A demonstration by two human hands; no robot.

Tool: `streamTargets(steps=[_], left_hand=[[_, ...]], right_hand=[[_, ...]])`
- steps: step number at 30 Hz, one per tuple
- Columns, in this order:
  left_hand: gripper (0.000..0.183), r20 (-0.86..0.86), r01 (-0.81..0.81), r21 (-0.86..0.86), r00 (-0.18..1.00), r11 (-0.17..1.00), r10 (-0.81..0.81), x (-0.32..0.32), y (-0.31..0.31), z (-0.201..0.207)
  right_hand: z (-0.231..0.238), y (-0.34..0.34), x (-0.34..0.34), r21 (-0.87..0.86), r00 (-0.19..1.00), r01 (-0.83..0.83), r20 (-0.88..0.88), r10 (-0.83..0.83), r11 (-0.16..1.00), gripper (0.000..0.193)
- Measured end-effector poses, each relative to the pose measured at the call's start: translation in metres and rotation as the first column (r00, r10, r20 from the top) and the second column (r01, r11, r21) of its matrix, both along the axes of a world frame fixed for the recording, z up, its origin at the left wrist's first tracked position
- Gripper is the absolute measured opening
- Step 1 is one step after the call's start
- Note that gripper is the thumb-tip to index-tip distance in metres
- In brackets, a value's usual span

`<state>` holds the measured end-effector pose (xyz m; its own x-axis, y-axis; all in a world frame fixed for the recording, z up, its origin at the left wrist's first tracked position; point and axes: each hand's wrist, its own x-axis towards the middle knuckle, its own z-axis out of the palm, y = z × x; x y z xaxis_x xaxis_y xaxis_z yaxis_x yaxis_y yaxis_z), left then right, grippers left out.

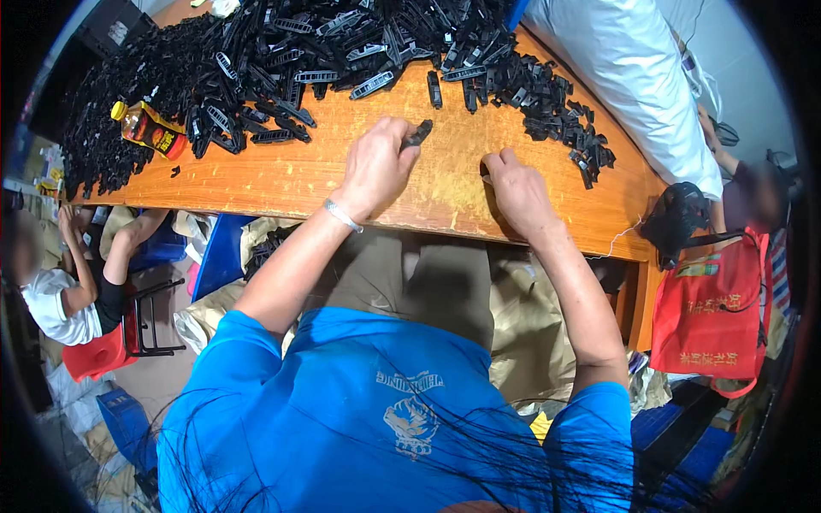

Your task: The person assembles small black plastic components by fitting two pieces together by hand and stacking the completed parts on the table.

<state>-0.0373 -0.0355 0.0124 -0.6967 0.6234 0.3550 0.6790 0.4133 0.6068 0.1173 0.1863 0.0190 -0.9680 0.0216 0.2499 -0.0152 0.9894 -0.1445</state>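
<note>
- A small black plastic part [418, 133] is held in the left hand [376, 171], whose grip is clamped on it between thumb and fingers; its far end is left sticking out to the right of the fingertips.
- The part is seen as dark, short and narrow, with a slightly jagged outline; its finer detail is too small to be made out.
- It is held over the bare, worn middle of the wooden bench [282, 184], near the front edge.
- The right hand [520, 195] is placed farther right with its fingers curled inward; whether its grip is together or clamped on anything cannot be told.
- A single upright black piece [434, 90] is set apart just beyond the left hand, near the heap.
- The back and left of the bench are covered by a large heap of black parts [256, 64], among which long slotted pieces are marked by a greyish sheen.
- Shorter, blockier parts are gathered in a looser pile [552, 107] at the right.
- A yellow-capped bottle [150, 130] is tilted against the heap's left side.
</note>
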Motion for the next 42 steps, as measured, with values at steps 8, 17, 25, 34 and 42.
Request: streamTargets(steps=[8,17,25,34,42], left_hand=[[0.038,-0.328,0.192,-0.186,0.912,0.964,-0.245,-0.019,-0.001,0.013],[0.025,-0.116,0.243,-0.1,0.96,0.965,-0.254,-0.023,-0.015,-0.002],[0.021,-0.064,0.247,0.036,0.968,0.968,-0.244,-0.017,-0.013,-0.015],[0.021,0.052,0.204,-0.291,0.979,0.935,-0.198,-0.026,-0.098,0.022],[0.029,0.249,0.113,-0.274,0.968,0.955,-0.043,-0.046,-0.139,0.075]], right_hand=[[0.022,-0.017,-0.004,-0.094,0.997,0.074,0.034,-0.071,0.993,0.012],[-0.004,-0.053,-0.027,-0.446,0.97,0.073,-0.178,-0.168,0.892,0.023],[-0.013,-0.043,-0.045,-0.378,0.982,-0.028,-0.184,-0.045,0.925,0.02],[-0.008,-0.05,-0.052,-0.382,0.974,-0.224,-0.115,0.195,0.897,0.019],[-0.014,0.078,-0.013,-0.032,0.885,0.404,-0.24,-0.4,0.914,0.023]])
